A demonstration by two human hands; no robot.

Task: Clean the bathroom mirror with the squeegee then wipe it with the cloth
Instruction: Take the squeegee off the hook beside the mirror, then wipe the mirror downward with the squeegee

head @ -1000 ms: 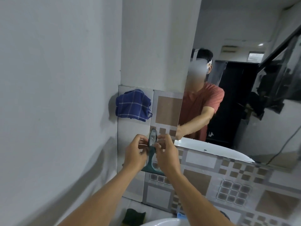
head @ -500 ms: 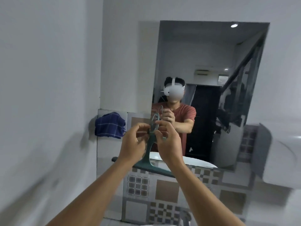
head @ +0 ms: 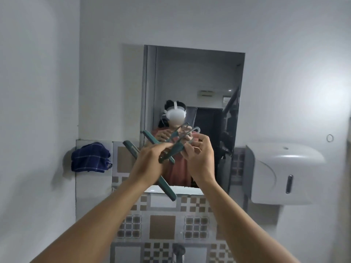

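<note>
The squeegee (head: 171,154) is held up in front of the lower part of the mirror (head: 197,76), gripped by both hands at its handle. It is teal green; its long blade runs on a slant, from an upper end left of the mirror's left edge down to a lower end just below the mirror's bottom edge, over the patterned tiles (head: 161,226). The handle points up and to the right, ending in a thin loop that shows against the glass. The left hand (head: 150,164) pinches the handle near the blade, fingers closed on it. The right hand (head: 199,158) grasps the handle farther up, thumb and fingertips closed around the thin loop end. I cannot tell whether the blade touches the glass.

The cloth (head: 89,157), dark blue with pale check lines, hangs bunched on the wall well to the left of the mirror, level with its lower part. A white wall dispenser (head: 281,173) sits to the right of the mirror, just beside its lower right corner. The mirror reflects the person holding the squeegee.
</note>
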